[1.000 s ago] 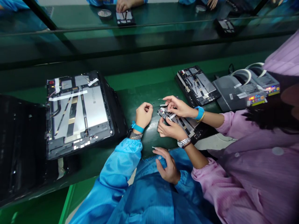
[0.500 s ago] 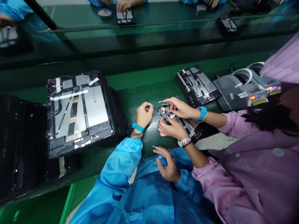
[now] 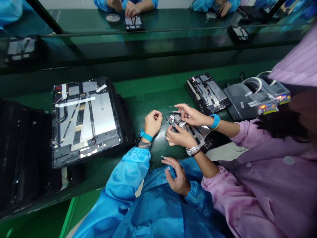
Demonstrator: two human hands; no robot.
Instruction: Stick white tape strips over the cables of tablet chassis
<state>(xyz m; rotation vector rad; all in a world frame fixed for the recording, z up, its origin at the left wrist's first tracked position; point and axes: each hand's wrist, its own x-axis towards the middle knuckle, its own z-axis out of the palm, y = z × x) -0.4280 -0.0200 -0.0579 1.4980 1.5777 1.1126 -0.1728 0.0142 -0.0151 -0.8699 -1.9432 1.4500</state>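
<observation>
My left hand, in a blue sleeve with a teal wrist strap, rests curled on the green mat. Nothing shows in its fingers. My right hand hangs lower, near my blue smock, pinching a small white strip at its fingertips. Between my hands and slightly forward, a co-worker's pink-sleeved hands grip a small circuit part on a dismantled tablet. To my left lies an opened tablet with a silver battery panel, black and gold flex strips and white tape.
A black tablet cover lies at far left. Another opened tablet and grey tape dispensers stand at right. The co-worker's pink-sleeved arm and body fill the right side. A glass partition runs beyond, with workers past it.
My hands stay nearly still. The view has tilted slightly, and the co-worker's fingers have shifted a little on the small circuit part.
</observation>
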